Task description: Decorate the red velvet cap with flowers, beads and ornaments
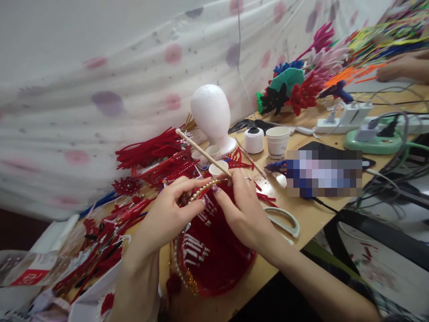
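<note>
A dark red velvet piece (224,264), curved like a cap or headpiece, lies at the table's front edge. Its rim carries a trim of pearls and gold beads (201,191), and short rows of pearls (196,248) sit on the velvet. My left hand (170,208) pinches the trimmed rim from the left, thumb below and fingers above. A thin pale wooden stick (203,152) slants up and left out of my right hand (243,208), which grips its lower end. That hand's thumb also presses near the trim's end. The fingertips partly hide the rim.
Behind stand a white foam head (211,112), a thread spool (254,141) and paper cups (277,142). Green-handled scissors (284,221), a phone (325,172) and power strips (373,138) are right. Red decorations (107,232) crowd the left. Another person's hand (398,67) is far right.
</note>
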{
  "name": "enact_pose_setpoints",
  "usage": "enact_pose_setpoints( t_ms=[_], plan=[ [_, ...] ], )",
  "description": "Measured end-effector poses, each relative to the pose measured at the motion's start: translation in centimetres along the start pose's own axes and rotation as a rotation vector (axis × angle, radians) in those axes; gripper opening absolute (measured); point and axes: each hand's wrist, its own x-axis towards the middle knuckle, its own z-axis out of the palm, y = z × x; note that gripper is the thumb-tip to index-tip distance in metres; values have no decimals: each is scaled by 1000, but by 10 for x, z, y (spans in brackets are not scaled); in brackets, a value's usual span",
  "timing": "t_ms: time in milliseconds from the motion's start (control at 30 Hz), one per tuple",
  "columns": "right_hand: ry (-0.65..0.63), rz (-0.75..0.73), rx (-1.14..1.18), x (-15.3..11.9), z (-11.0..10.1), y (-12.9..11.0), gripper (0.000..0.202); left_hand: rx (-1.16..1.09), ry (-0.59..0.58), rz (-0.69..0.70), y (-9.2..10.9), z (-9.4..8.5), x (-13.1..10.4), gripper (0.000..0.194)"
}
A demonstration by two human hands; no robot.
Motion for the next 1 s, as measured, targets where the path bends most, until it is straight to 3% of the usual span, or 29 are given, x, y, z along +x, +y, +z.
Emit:
enact_pose_setpoints(
  t_ms=[567,667,1000],
  plan=[
    [71,-11,-32,-4,16,2,14,-7,13,24,2,6,-3,43],
    [106,-11,-67,-3,19,4,22,5,28,24,2,7,-2,43],
    [95,20,56,-1,17,3,24,-3,51,28,1,7,0,41]
  ],
)
